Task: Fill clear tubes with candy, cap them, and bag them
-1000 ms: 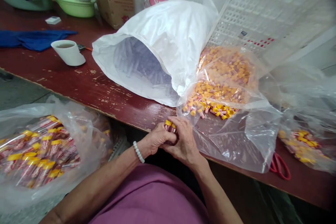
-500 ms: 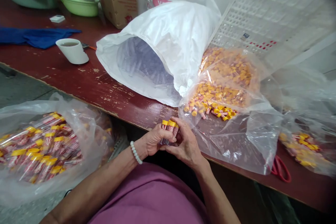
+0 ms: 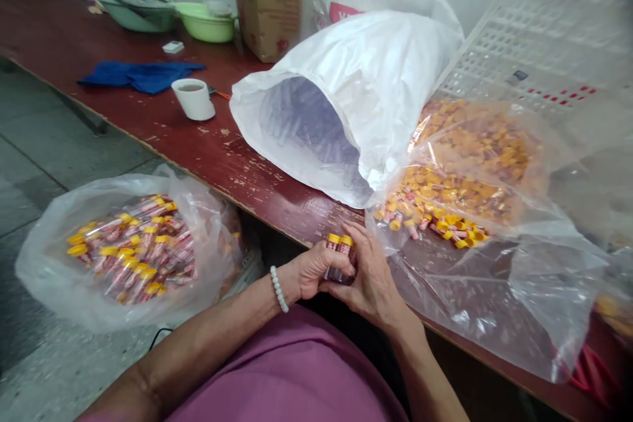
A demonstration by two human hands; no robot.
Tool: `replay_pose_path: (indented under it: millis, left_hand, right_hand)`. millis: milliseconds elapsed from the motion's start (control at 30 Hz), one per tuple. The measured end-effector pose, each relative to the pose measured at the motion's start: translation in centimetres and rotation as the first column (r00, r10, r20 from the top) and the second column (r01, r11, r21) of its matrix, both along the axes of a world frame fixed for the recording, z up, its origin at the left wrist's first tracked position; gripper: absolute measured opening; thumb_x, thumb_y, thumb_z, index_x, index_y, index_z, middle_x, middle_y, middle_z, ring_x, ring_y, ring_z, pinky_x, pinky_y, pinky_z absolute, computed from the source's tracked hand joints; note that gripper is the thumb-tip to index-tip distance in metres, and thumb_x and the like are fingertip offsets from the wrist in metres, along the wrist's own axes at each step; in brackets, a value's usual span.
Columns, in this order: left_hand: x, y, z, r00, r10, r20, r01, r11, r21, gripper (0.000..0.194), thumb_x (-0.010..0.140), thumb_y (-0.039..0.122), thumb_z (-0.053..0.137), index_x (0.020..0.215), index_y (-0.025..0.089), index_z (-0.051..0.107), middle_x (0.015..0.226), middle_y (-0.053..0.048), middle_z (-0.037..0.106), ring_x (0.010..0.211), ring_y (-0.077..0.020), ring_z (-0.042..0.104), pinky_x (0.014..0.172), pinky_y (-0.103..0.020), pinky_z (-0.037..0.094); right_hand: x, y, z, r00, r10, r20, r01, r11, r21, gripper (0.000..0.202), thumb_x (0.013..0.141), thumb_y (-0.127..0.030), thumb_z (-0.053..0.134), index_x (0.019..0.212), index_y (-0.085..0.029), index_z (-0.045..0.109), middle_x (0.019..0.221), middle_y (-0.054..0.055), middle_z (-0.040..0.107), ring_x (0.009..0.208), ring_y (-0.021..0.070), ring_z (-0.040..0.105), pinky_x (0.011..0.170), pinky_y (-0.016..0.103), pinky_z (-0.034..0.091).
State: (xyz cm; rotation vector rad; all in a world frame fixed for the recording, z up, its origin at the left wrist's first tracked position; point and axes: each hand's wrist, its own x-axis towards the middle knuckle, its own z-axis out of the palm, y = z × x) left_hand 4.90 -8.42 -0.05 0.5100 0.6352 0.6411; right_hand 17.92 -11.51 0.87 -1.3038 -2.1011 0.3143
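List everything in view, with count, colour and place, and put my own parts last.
Held tubes: at least two, yellow-capped, between hands
Sack: one, white, mid-table
Clear tubes: many, inside sack
Caps: many, yellow, right of sack
Clear bag: one, around caps
Floor bag: one, translucent, lower left
Capped tubes: many, pink-and-yellow, in floor bag
Cup: one, white, left of sack
Cloth: one, blue, beyond cup
Bowls: at least three, greenish, far left
Box: one, brown, behind sack
Crate: one, white, upper right
Table: one, dark red, across view
Bracelet: one, pale, left wrist
Left hand, right hand: around held tubes
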Motion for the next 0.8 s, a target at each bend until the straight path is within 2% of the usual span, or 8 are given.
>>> replay_pose_path:
  millis: [300, 400, 533, 567, 633, 700, 767, 800]
  left_hand:
    - [-2.5, -0.9, 0.2, 0.997, 0.083, 0.005, -0.082, 0.995, -0.061, 0.020, 0.038, 0.003, 0.060, 0.054, 0.013, 0.056, 0.055, 0.003, 0.056, 0.052, -0.0091, 0.051, 0.049, -0.020, 0.039]
    - [-5.1, -2.1, 1.3, 0.980, 0.174, -0.099, -0.177, 0.984, -0.022, 0.018, 0.040, 0.003, 0.061, 0.053, 0.013, 0.054, 0.054, 0.003, 0.054, 0.050, -0.0080, 0.048, 0.048, -0.020, 0.039]
    - [-11.9, -3.0, 4.1, 0.926, 0.345, -0.153, -0.308, 0.925, 0.224, 0.014, 0.049, 0.008, 0.065, 0.053, 0.013, 0.054, 0.071, -0.002, 0.061, 0.057, -0.0119, 0.055, 0.058, -0.029, 0.048]
    - [-14.1, -2.8, 4.5, 0.866, 0.466, -0.182, -0.401, 0.864, 0.303, 0.016, 0.051, 0.009, 0.066, 0.050, 0.013, 0.051, 0.073, -0.003, 0.061, 0.060, -0.0129, 0.057, 0.062, -0.030, 0.049]
    - [-18.4, -2.1, 4.7, 0.634, 0.731, -0.252, -0.583, 0.666, 0.465, 0.021, 0.051, 0.011, 0.068, 0.048, 0.014, 0.048, 0.067, -0.001, 0.056, 0.065, -0.0141, 0.057, 0.062, -0.029, 0.048]
    - [-22.3, -1.1, 3.7, 0.371, 0.839, -0.398, -0.591, 0.543, 0.596, 0.016, 0.053, 0.016, 0.068, 0.062, 0.015, 0.055, 0.069, 0.000, 0.058, 0.066, -0.0141, 0.056, 0.063, -0.028, 0.046]
    - [-25.2, 0.1, 1.8, 0.062, 0.818, -0.572, -0.450, 0.535, 0.715, 0.022, 0.054, 0.022, 0.067, 0.072, 0.015, 0.056, 0.068, 0.000, 0.057, 0.065, -0.0147, 0.054, 0.060, -0.026, 0.042]
    - [-26.3, 0.7, 0.8, -0.080, 0.744, -0.664, -0.355, 0.601, 0.716, 0.025, 0.054, 0.024, 0.067, 0.075, 0.015, 0.056, 0.067, 0.000, 0.056, 0.066, -0.0158, 0.053, 0.058, -0.026, 0.039]
  right_hand:
    - [-3.4, 1.8, 0.2, 0.983, 0.176, -0.046, -0.177, 0.984, -0.013, 0.056, 0.052, -0.024, 0.073, 0.103, -0.022, 0.049, 0.091, 0.004, 0.057, 0.079, 0.0216, 0.057, 0.066, 0.035, 0.050]
    - [-5.7, 1.3, 0.5, 0.969, 0.245, -0.037, -0.245, 0.969, 0.015, 0.061, 0.056, -0.029, 0.075, 0.110, -0.022, 0.047, 0.100, 0.008, 0.056, 0.089, 0.0258, 0.057, 0.073, 0.041, 0.051]
    - [-6.7, 0.8, 1.1, 0.963, 0.232, -0.137, -0.222, 0.971, 0.083, 0.086, 0.065, -0.046, 0.073, 0.135, -0.021, 0.029, 0.134, 0.017, 0.040, 0.122, 0.0345, 0.041, 0.095, 0.054, 0.042]
    - [-6.2, 0.9, 1.1, 0.967, 0.193, -0.165, -0.182, 0.980, 0.080, 0.084, 0.068, -0.046, 0.071, 0.136, -0.022, 0.028, 0.135, 0.017, 0.038, 0.124, 0.0341, 0.040, 0.095, 0.054, 0.042]
    - [-4.8, 1.2, 0.7, 0.976, 0.103, -0.191, -0.094, 0.994, 0.056, 0.066, 0.075, -0.041, 0.067, 0.132, -0.024, 0.037, 0.131, 0.014, 0.044, 0.121, 0.0312, 0.044, 0.090, 0.051, 0.047]
    - [-3.2, 1.5, 0.1, 0.978, 0.037, -0.204, -0.034, 0.999, 0.021, 0.045, 0.080, -0.035, 0.062, 0.122, -0.025, 0.047, 0.124, 0.011, 0.050, 0.114, 0.0274, 0.051, 0.083, 0.044, 0.052]
    - [-1.9, 1.5, -0.4, 0.972, -0.003, -0.236, 0.000, 1.000, -0.012, 0.032, 0.083, -0.031, 0.059, 0.114, -0.026, 0.052, 0.119, 0.009, 0.054, 0.108, 0.0240, 0.055, 0.078, 0.039, 0.054]
    - [-1.5, 1.5, -0.6, 0.968, -0.017, -0.251, 0.010, 1.000, -0.028, 0.029, 0.084, -0.030, 0.058, 0.112, -0.026, 0.053, 0.117, 0.009, 0.055, 0.106, 0.0227, 0.056, 0.076, 0.037, 0.054]
